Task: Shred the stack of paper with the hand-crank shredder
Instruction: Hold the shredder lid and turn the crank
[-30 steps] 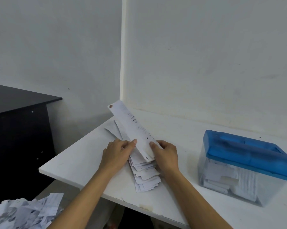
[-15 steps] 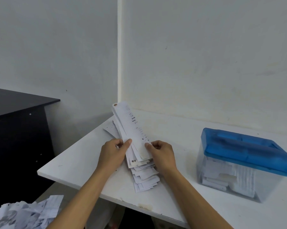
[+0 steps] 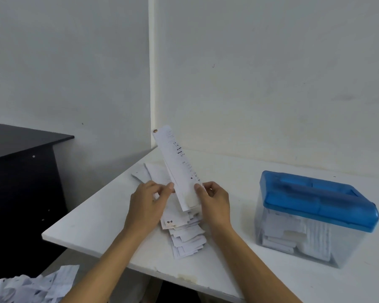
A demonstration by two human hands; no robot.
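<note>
Hands first: two of them, the left hand (image 3: 149, 200) and the right hand (image 3: 214, 202). They're set a little apart, and both pinch the lower part of one long printed slip (image 3: 179, 169). The left has it by the left edge, and the right thumb sits on the right edge. The slip stands tilted, its top end leaning away toward the wall corner, with a small brownish spot at the top corner. It looks like a second sheet is tucked right behind it, but I can't tell how many are in that pinch. The print is too small and blurry to read.

Under the hands lies the stack of paper (image 3: 186, 235), fanned out messily on the white worktop (image 3: 92, 221) near its front-left edge. There's no way to count the sheets, and the hands cover the middle of the stack.

One shredder (image 3: 315, 217) sits to the right, well apart from the stack, with a blue lid and a clear bin. I can't make out the crank from this angle. The paper inside shows only as hazy shapes through the plastic.

One black cabinet (image 3: 20, 171) stands on the left, cut off by the frame edge. One heap of paper scraps (image 3: 31, 285) lies in the bottom-left corner, lower than the worktop and also cut off.
</note>
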